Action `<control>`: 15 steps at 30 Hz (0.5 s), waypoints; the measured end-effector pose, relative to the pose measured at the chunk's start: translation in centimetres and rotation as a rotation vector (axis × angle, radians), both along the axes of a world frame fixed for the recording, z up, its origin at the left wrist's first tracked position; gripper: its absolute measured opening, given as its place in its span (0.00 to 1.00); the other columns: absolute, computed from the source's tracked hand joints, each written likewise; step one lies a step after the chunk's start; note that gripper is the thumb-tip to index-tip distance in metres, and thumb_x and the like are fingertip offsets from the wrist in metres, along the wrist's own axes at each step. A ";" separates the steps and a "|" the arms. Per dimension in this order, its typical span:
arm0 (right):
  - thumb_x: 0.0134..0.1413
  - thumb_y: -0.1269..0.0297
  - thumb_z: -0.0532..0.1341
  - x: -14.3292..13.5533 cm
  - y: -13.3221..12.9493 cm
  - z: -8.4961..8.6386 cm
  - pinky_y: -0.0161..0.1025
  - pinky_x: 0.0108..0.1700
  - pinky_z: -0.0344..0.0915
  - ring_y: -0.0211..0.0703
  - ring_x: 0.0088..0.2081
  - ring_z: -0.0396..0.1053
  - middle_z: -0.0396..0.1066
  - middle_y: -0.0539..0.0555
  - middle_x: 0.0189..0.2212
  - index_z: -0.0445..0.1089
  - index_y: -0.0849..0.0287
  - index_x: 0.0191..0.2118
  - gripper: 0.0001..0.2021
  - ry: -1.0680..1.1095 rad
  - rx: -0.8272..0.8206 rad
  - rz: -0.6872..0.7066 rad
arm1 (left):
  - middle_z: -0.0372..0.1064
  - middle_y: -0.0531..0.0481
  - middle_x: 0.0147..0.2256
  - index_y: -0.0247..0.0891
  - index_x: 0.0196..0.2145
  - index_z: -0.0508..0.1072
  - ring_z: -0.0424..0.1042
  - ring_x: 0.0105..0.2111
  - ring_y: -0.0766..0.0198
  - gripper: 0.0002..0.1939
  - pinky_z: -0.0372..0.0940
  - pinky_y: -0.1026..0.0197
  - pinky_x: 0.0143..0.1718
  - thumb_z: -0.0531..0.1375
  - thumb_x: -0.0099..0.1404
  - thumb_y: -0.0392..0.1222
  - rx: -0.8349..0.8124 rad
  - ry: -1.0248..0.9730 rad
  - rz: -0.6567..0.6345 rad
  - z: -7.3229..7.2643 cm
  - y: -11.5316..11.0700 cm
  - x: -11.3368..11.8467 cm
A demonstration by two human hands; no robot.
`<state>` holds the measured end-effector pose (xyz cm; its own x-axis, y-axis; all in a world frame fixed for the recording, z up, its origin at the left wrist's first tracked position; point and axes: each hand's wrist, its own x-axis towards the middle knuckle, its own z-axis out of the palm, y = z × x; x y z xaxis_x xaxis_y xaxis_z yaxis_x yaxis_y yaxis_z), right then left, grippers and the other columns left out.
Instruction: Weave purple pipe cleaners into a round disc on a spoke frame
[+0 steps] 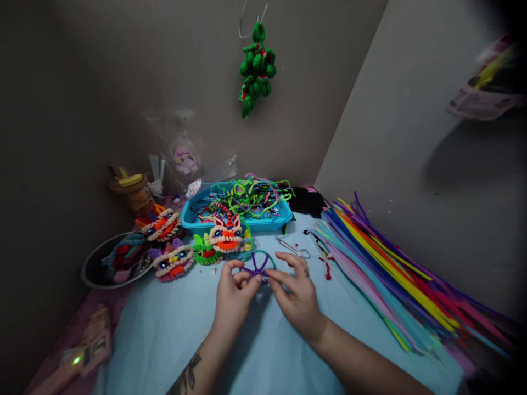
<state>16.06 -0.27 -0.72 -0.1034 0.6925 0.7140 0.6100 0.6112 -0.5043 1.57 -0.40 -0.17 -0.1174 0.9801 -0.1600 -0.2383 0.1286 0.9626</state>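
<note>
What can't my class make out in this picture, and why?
Head view throughout:
Purple piece: partly hidden by the left hand and right hand.
Blue tray: floor mostly covered by tangled strips.
Pouch: cut off at the dark right edge.
Pink device: panel details blurred, too small.

The blue tray (pixel 267 224) is smooth, kinda glossy plastic. Purple piece (pixel 257 270) in front of it looks fuzzy and matt, same as the pipe cleaners (pixel 391 274) right of the tray.
</note>
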 end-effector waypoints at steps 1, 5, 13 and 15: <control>0.53 0.73 0.59 0.0 0.0 0.0 0.50 0.49 0.64 0.50 0.50 0.63 0.65 0.57 0.47 0.74 0.52 0.39 0.11 0.002 -0.001 0.003 | 0.61 0.64 0.19 0.42 0.38 0.56 0.57 0.17 0.75 0.22 0.50 0.71 0.21 0.65 0.52 0.40 -0.001 -0.004 -0.001 0.0 0.0 0.0; 0.53 0.72 0.59 -0.1 0.0 0.0 0.50 0.48 0.64 0.50 0.51 0.63 0.66 0.57 0.47 0.75 0.51 0.39 0.11 0.030 -0.067 0.001 | 0.62 0.64 0.19 0.42 0.38 0.55 0.58 0.17 0.74 0.22 0.51 0.70 0.21 0.65 0.51 0.40 -0.001 -0.019 -0.009 0.1 -0.1 0.1; 0.52 0.68 0.60 -0.3 0.1 -0.1 0.47 0.48 0.64 0.49 0.48 0.66 0.66 0.57 0.48 0.75 0.53 0.33 0.07 0.204 -0.324 0.066 | 0.61 0.65 0.19 0.42 0.38 0.55 0.57 0.16 0.74 0.21 0.51 0.71 0.20 0.64 0.51 0.39 0.017 0.011 -0.037 0.3 -0.2 0.1; 0.52 0.67 0.60 -0.4 0.2 0.0 0.45 0.46 0.66 0.46 0.45 0.68 0.65 0.57 0.49 0.75 0.54 0.32 0.06 0.278 -0.422 0.105 | 0.62 0.64 0.19 0.42 0.38 0.55 0.57 0.16 0.74 0.22 0.51 0.71 0.20 0.64 0.51 0.39 0.027 0.053 -0.013 0.3 -0.2 0.1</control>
